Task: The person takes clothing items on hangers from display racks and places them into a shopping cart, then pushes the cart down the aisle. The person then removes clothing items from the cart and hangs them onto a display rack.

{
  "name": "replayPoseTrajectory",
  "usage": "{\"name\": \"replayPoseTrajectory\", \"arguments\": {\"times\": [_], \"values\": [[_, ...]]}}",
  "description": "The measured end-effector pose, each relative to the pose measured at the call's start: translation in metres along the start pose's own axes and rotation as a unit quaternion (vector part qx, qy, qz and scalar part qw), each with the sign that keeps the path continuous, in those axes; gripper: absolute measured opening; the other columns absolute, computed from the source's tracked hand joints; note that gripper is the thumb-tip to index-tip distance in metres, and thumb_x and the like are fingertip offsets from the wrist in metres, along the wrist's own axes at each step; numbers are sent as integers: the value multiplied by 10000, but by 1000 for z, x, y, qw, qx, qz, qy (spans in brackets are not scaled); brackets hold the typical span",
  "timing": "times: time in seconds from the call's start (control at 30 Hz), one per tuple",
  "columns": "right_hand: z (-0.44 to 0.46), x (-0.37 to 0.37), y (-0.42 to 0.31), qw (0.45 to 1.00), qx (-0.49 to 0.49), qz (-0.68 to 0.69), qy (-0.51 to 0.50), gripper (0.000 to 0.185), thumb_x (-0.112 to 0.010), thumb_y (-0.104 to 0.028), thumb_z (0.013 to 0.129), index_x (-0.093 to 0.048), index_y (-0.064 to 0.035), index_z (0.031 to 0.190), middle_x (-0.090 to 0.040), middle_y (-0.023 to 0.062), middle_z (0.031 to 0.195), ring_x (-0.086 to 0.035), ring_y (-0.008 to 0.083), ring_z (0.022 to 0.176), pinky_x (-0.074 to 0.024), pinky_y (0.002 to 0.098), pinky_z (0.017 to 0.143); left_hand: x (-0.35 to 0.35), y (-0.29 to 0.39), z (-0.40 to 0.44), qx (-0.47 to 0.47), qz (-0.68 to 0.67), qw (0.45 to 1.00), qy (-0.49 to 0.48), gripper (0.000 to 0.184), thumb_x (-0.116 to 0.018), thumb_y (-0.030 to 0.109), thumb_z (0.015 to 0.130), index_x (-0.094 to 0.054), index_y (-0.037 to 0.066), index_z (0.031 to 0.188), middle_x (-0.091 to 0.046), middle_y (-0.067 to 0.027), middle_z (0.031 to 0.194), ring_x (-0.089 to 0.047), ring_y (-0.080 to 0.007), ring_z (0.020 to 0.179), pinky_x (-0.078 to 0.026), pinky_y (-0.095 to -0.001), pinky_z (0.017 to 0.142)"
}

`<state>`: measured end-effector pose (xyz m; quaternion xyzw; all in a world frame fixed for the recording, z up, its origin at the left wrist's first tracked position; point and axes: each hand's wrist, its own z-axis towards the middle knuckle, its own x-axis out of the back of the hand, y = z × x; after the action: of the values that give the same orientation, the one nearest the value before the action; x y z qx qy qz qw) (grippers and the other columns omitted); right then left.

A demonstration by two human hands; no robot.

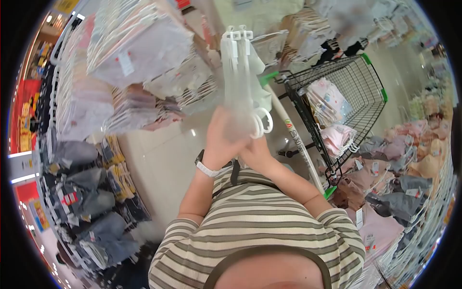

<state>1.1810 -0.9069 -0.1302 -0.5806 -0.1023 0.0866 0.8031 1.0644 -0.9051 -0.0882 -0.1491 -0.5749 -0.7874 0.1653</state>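
Observation:
White plastic hangers [261, 122] with pale garments [238, 79] on them are held up in front of my striped shirt. My left hand [222, 135], with a watch and a white band at its wrist, is closed on the hangers' near end. Close beside it, my right hand [255, 151] is closed just below the white hooks. The two hands touch or nearly touch. A blurred patch hides part of the garments and some of my left fingers. The clips at the far end point away from me.
A black wire shopping cart [373, 89] with green corners stands at the right, holding pink and white clothes [332, 111]. Its pale handle [294, 135] runs close to my right arm. Racks of light clothes [139, 53] hang ahead, grey garments [96, 192] at the left, pink ones [380, 216] at the right.

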Motion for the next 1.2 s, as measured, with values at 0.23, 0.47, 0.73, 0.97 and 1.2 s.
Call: {"name": "replayPoseTrajectory", "arguments": {"times": [0.23, 0.47, 0.73, 0.97, 1.2], "values": [[-3, -50, 27, 977, -69, 56, -193, 442, -599, -145, 843, -396, 12, 1203, -501, 160, 1092, -540, 240, 1024, -460, 364, 820, 61, -36, -20, 81, 14, 996, -28, 337, -629, 59, 638, -539, 14, 959, -471, -57, 863, -475, -165, 763, -407, -275, 706], [12, -110, 73, 916, -235, 244, -216, 636, -603, -104, 829, -273, -34, 1367, -423, 117, 1268, -490, 206, 1119, -429, 343, 908, 115, -130, -27, 98, 98, 981, -132, 464, -659, 144, 684, -524, 23, 1110, -547, -174, 1005, -527, -369, 935, -446, -387, 796], [53, -178, 104, 868, -382, 205, -242, 547, -562, -171, 852, -359, -60, 1348, -480, 66, 1222, -514, 192, 1051, -427, 361, 867, 172, -189, -18, 196, 160, 953, -167, 443, -620, 210, 753, -547, 47, 1158, -604, -215, 1024, -564, -400, 932, -463, -434, 795], [84, -211, 185, 953, -251, 143, -86, 301, -538, -219, 869, -581, -20, 1090, -613, 65, 1031, -578, 175, 913, -466, 305, 781, 202, -275, 11, 94, 184, 946, -248, 424, -656, 188, 712, -570, 65, 1109, -629, -174, 919, -615, -333, 802, -484, -373, 711], [145, -220, 147, 874, -322, 350, 103, 344, -490, -300, 899, -558, -32, 1105, -599, 77, 966, -571, 216, 907, -445, 352, 801, 221, -318, 57, 22, 187, 944, -272, 510, -671, 224, 726, -536, 98, 1201, -631, -167, 952, -620, -326, 835, -487, -374, 744]]}}
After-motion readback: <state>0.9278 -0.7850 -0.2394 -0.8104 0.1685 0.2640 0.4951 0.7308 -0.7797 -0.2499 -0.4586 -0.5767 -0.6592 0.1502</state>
